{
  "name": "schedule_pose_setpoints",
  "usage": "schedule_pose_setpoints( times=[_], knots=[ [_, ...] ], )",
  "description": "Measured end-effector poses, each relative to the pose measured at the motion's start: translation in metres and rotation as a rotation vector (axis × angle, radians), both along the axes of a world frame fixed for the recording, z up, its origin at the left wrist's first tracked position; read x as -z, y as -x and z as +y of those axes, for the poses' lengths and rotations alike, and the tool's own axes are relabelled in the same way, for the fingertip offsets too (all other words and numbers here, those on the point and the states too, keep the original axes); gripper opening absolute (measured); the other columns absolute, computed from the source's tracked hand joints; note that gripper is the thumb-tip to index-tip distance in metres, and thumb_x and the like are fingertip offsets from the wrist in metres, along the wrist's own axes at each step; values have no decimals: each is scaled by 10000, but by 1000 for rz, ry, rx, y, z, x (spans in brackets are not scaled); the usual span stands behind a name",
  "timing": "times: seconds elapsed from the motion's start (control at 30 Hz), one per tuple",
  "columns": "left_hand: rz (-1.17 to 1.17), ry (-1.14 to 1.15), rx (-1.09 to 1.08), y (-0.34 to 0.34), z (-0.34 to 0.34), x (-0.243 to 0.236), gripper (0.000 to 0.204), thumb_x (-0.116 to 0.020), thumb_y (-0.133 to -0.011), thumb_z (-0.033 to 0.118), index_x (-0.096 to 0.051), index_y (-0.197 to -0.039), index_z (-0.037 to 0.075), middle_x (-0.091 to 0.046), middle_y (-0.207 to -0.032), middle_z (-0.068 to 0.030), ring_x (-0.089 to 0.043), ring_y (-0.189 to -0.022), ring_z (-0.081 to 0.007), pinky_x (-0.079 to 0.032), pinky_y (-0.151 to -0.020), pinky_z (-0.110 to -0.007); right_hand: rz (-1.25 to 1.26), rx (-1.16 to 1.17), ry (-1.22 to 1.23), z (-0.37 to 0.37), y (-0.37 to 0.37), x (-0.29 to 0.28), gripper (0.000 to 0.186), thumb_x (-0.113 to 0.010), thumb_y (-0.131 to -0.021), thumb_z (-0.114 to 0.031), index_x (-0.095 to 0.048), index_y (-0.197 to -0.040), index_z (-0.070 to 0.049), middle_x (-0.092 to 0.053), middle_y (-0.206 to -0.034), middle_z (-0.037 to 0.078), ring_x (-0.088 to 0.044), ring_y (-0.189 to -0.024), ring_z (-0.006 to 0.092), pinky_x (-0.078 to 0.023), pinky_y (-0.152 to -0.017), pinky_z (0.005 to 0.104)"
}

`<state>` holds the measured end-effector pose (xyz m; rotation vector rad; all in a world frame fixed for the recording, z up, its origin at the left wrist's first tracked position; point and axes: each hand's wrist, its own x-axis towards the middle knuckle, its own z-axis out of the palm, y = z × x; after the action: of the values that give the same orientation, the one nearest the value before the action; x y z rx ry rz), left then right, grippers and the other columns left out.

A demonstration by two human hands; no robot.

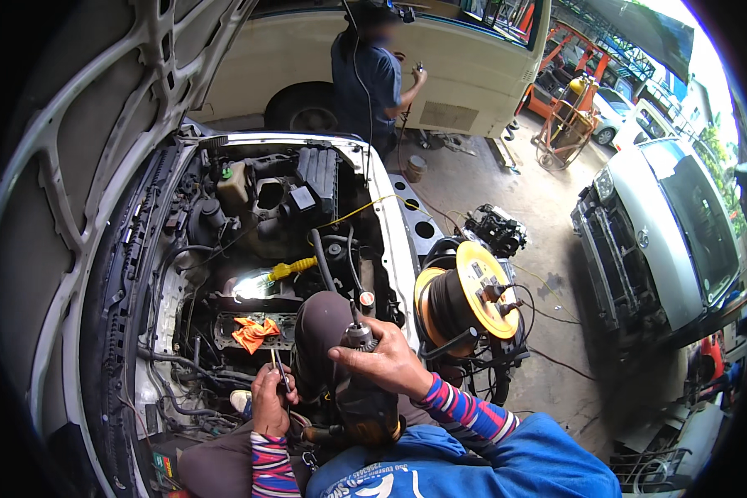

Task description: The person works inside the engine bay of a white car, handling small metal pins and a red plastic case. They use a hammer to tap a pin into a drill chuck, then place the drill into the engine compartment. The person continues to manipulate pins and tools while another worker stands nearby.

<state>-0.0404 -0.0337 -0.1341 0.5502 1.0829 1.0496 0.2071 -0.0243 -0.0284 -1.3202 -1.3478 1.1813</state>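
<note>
My right hand (390,358) is closed round the metal chuck of a power drill (369,411), whose dark body with a yellow part hangs below the fingers in front of my lap. A thin dark bit stands up out of the chuck. Lower and to the left, my left hand (271,400) pinches a pair of thin rods (280,369), one pale and one dark; their exact kind is too small to tell. Just beyond it lies an orange rag (255,334) on the opened engine (222,329). My raised knee (319,328) stands between the hands and the engine bay.
A lit yellow work lamp (293,267) lies across the engine bay. Overhead on the left is the raised hood (100,166). At the right stand a cable reel (481,290) and a removed engine part (496,228). Another person (369,75) stands by a cream bus (456,66).
</note>
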Motion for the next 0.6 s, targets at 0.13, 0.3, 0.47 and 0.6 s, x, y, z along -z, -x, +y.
schedule_pose_setpoints(
  times=[0.13,0.3,0.47,0.6],
  knots=[
    [178,-238,227,-16,-3,-88,228,-641,-976,255,-652,-910,37,-519,-674,44,-443,-554,-37,-344,-509,-214,98,-117,-59,-9,-1,-6,376,-813,-863,-274,-697,-1060,24,-696,-906,104,-630,-836,114,-516,-756,302],
    [167,-340,530,-43,-7,-129,277,-640,-1034,293,-666,-991,21,-551,-737,76,-425,-605,-2,-301,-530,-197,234,-189,-75,-28,-7,-15,386,-820,-871,-199,-676,-1152,24,-707,-983,61,-637,-913,89,-535,-790,280],
    [72,-235,584,-61,-11,-130,330,-651,-1029,336,-657,-1104,15,-619,-847,45,-519,-714,-13,-391,-615,-178,316,-174,-98,-37,-20,-14,372,-839,-859,-157,-676,-1153,3,-723,-1085,77,-660,-964,113,-539,-874,287],
    [-121,-374,563,-70,-22,-124,413,-743,-963,265,-599,-1259,15,-651,-1057,-5,-600,-967,-66,-480,-852,-228,306,-66,-42,-35,-23,-3,320,-841,-863,-155,-669,-1092,-11,-713,-1028,59,-659,-921,108,-538,-847,279]
  ],
)
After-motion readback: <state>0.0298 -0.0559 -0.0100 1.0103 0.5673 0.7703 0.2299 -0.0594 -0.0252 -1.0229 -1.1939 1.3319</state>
